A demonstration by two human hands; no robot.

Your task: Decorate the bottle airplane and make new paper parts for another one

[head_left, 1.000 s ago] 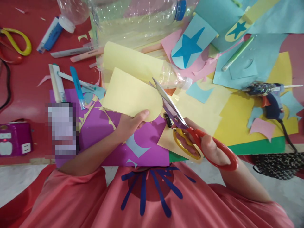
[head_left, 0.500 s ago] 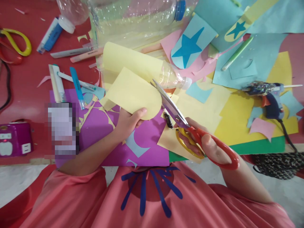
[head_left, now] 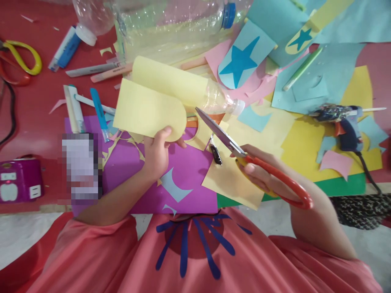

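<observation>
At the centre of the frame, the scissors [head_left: 224, 136] pair smooth grey metal blades with a glossy red plastic handle loop; to their left, the pale yellow piece [head_left: 149, 108] is smooth, matt paper or thin card. The purple sheet [head_left: 189, 189] below looks like smooth paper with a faint sheen. Across the top lies a large bottle [head_left: 171, 28] of clear, shiny plastic, dotted with highlights, its blue cap plastic too. At the left, the red tabletop [head_left: 36, 97] is smooth and the purple box [head_left: 20, 181] glossy plastic. Soft matt cloth makes the coral shirt [head_left: 122, 256] along the bottom; the black-and-white bundle [head_left: 356, 211] at lower right looks rough and textile-like.
</observation>
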